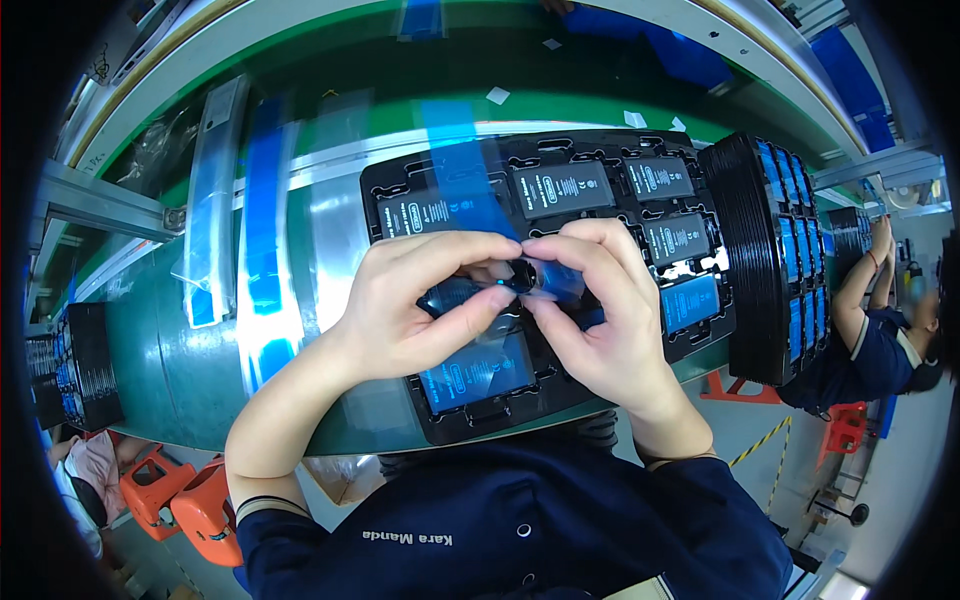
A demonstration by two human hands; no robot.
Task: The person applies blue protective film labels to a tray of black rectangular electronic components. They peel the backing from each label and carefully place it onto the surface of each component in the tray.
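Note:
My left hand [400, 305] and my right hand [605, 315] meet above a black moulded tray [545, 392], fingertips nearly touching. Both are closed in a pinch. Between the fingertips is a small dark, shiny piece [520, 276] that I cannot make out fully. A bluish see-through film [560, 281] shows inside my right hand's grip. In the tray's pockets lie flat phone-type batteries: a grey one [563, 188] at the back, and blue-filmed ones at the front [478, 376] and at the right [690, 303]. A blurred blue film strip [460, 160] crosses the tray's back left.
To the right stands a tall stack of black trays [745, 260] with blue-filmed batteries. Clear and blue film strips [262, 230] lie left on the green table [150, 350]. Another tray stack [88, 365] is far left. Orange stools [207, 515] and co-workers, one at right [870, 340], are around.

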